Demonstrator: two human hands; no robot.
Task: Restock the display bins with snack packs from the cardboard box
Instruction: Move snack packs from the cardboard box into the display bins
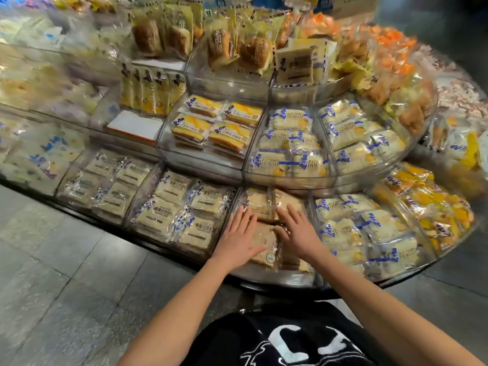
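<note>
Snack packs (260,204): flat in clear bin (266,278) at display's front edge, long axes front-to-back | left hand (239,237): fingers straight, pressing packs | right hand (295,231): flat on packs

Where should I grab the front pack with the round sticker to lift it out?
Probably pinch the sticker pack at its near end, coming from above on the aisle side: it lies flat, the left hand covers its left part, and the right hand and neighbouring packs crowd its right.
</note>
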